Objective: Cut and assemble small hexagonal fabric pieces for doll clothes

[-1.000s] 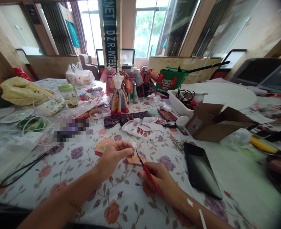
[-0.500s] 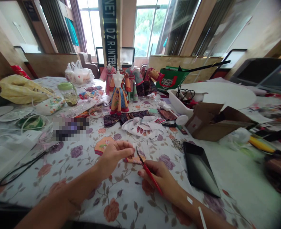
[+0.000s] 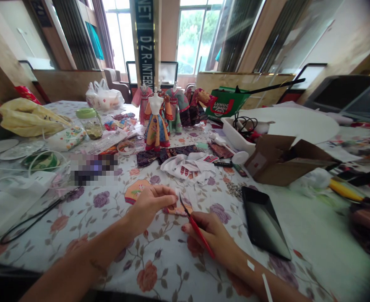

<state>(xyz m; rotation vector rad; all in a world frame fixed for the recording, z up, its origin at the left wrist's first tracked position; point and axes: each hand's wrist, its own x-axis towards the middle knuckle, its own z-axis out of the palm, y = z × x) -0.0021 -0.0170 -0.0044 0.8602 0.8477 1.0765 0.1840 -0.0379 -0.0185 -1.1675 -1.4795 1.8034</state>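
- Left hand (image 3: 147,205): fingers narrowed to a pinch, thumb against fingertips, gripping the near edge of the small orange fabric piece (image 3: 176,210).
- Right hand (image 3: 208,230): closed around the red-handled tool (image 3: 196,228) as one holds a pen. The dark pointed tip rises to the fabric piece just beside the left fingertips.
- Small orange fabric piece: lies low on the surface (image 3: 160,260), a floral cloth, between the two hands and directly in front of the person.
- State of the work, as a judgement: early or midway. The piece is being worked at one edge and is not yet fitted on any form. How much of that edge is finished cannot be told.
- A second orange piece (image 3: 134,191) lies flat just beyond the left hand, untouched.
- Further back, a doll form in an orange skirt (image 3: 156,126) stands dressed, with other dressed forms close behind it.
- A black tablet (image 3: 263,222) lies flat to the right of the right hand, apart from it.
- Cardboard box (image 3: 282,161): flaps open, tipped on its side, its contents hidden in shadow.
- White tray (image 3: 235,140): holds coiled black cable and small red items.
- Glass jar (image 3: 90,126): green lid on, with a dark layer filling its lower part.
- Green bag (image 3: 225,105): upright at the back, its contents not visible.
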